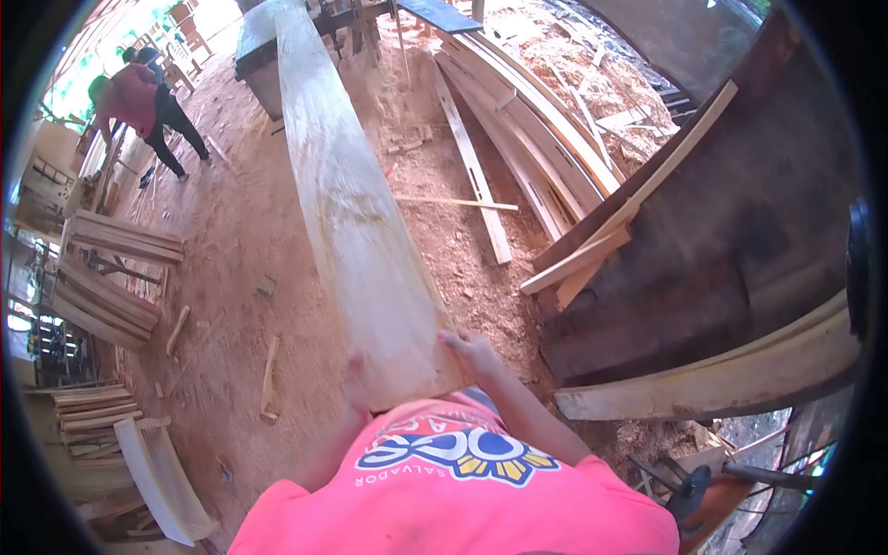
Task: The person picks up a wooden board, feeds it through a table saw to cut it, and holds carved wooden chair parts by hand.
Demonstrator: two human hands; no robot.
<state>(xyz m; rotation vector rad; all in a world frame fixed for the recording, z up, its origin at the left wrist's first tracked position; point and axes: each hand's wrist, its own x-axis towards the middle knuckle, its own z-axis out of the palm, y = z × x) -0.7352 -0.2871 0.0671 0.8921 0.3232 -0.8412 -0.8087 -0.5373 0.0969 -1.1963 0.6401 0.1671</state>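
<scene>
A long, wide wooden board (365, 240) runs from my waist away to the top of the view, where its far end lies over a dark-edged table (256, 39). My left hand (354, 381) grips the board's left edge near its close end. On the opposite edge, my right hand (470, 354) holds the board with the thumb on top. The fingers beneath the board are hidden. The near end of the board touches or nearly touches my pink shirt (444, 499).
Stacked planks (106, 277) and a pale curved board (165, 481) are at left. Right of my board lie a slotted plank (474, 176), long boards (527, 139) and a big dark panel (703, 231). A person (139, 102) bends at upper left.
</scene>
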